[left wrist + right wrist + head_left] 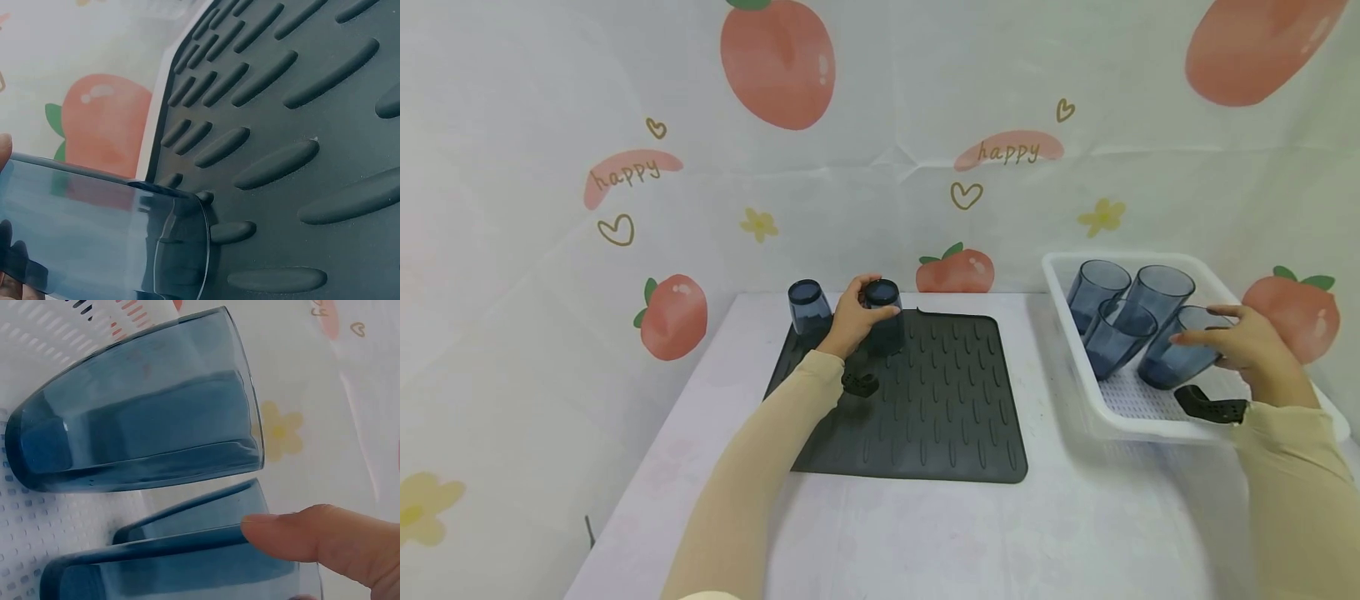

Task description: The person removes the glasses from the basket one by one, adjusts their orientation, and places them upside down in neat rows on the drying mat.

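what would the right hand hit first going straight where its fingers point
Past the gripped glass, the right hand would likely meet the front-left glass in the basket; depth is unclear.

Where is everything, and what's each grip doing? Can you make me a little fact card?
Surface: black rectangular ridged mat on a white tabletop
Left grip: holds a see-through blue tumbler, upside down, rim at the mat
Beside it: another blue tumbler, upside down, mat's far-left corner
Container: white rectangular plastic basket with four see-through blue tumblers, openings up
Right grip: pinches the basket's near-right tumbler near its rim
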The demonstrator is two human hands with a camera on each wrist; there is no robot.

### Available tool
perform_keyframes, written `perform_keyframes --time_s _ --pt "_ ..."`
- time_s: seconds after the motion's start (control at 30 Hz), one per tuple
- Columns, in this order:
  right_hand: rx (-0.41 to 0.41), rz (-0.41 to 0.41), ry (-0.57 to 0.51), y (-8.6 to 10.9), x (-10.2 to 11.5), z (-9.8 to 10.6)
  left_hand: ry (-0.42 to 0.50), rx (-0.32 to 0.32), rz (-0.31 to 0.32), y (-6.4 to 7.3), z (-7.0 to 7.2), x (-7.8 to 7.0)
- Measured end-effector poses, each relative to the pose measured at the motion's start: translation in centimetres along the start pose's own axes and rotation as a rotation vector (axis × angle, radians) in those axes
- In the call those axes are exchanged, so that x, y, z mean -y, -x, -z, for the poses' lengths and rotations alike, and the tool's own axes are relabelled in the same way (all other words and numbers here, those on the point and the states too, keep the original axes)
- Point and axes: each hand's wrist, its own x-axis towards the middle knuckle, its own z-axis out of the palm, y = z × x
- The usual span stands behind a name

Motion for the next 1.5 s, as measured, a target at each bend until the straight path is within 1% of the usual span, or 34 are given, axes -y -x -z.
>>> perform_keyframes --time_s 0.13,0.2,0.23,0.3,0.4,0.47,0.53,0.6,0.63,0.7,0.77,0.8,0.87,0.9,0.93,1.0,1.07,1.17,1.27,1.4,1.5 --pt "-0.035 -0.022 -0.019 0.9 0.5 0.1 -0.001 0.003 -0.004 0.0 0.0 -0.3" --pt "-0.072 -0.029 -0.024 1.2 0.7 0.1 -0.001 0.002 -0.005 0.0 0.0 -0.4" --pt "-0.093 -0.033 -0.046 1.3 0.8 0.1 -0.001 0.0 -0.005 0.1 0.0 -0.5" --pt "-0.149 -0.062 -0.11 1.4 0.9 0.0 0.001 0.001 -0.003 0.1 0.0 -0.5" --pt "-0.254 -0.078 -0.256 1.2 0.8 -0.1 0.002 0.001 -0.003 0.1 0.0 -0.4" --pt "-0.33 -0.068 -0.343 1.0 0.8 -0.2 0.001 0.001 0.0 0.1 0.0 -0.4" --pt "-0.38 -0.033 -0.44 1.0 0.8 -0.3 0.002 0.002 0.004 0.2 0.0 -0.4" --pt "-0.424 -0.028 -0.473 1.4 1.2 -0.4 0.002 0.003 0.009 0.2 0.0 -0.5" --pt "-0.446 -0.025 -0.522 1.5 1.4 -0.4 0.005 0.003 0.012 0.3 0.0 -0.5" --pt "-0.494 -0.038 -0.571 1.9 1.8 -0.5 0.011 0.005 0.016 0.2 0.0 -0.5" --pt "-0.551 -0.069 -0.556 2.2 2.2 -0.6 0.014 0.002 0.017 0.2 0.0 -0.4" --pt "-0.572 -0.081 -0.572 2.3 2.4 -0.6 0.013 0.0 0.017 0.2 0.0 -0.4" --pt "-0.601 -0.09 -0.608 2.6 2.7 -0.6 0.01 -0.001 0.015 0.2 0.1 -0.3" --pt "-0.614 -0.087 -0.644 2.7 2.9 -0.7 0.008 -0.001 0.014 0.2 0.1 -0.3" --pt "-0.617 -0.089 -0.654 2.9 3.0 -0.7 0.005 0.0 0.011 0.2 0.1 -0.3" --pt "-0.624 -0.075 -0.731 3.2 3.2 -0.7 0.004 0.001 0.009 0.2 0.1 -0.3" --pt "-0.641 -0.054 -0.779 3.4 3.4 -0.7 0.006 0.001 0.008 0.1 0.0 -0.2" --pt "-0.659 -0.032 -0.806 3.7 3.6 -0.6 0.009 0.0 0.006 0.1 0.0 -0.2" --pt "-0.674 0.014 -0.85 4.0 3.8 -0.5 0.009 0.0 0.004 0.1 0.0 -0.2" --pt "-0.696 0.106 -0.93 4.5 4.2 -0.4 0.008 0.004 0.002 0.1 0.1 -0.1" --pt "-0.71 0.155 -0.947 4.9 4.6 -0.4 0.006 0.006 0.003 0.1 0.2 -0.1"
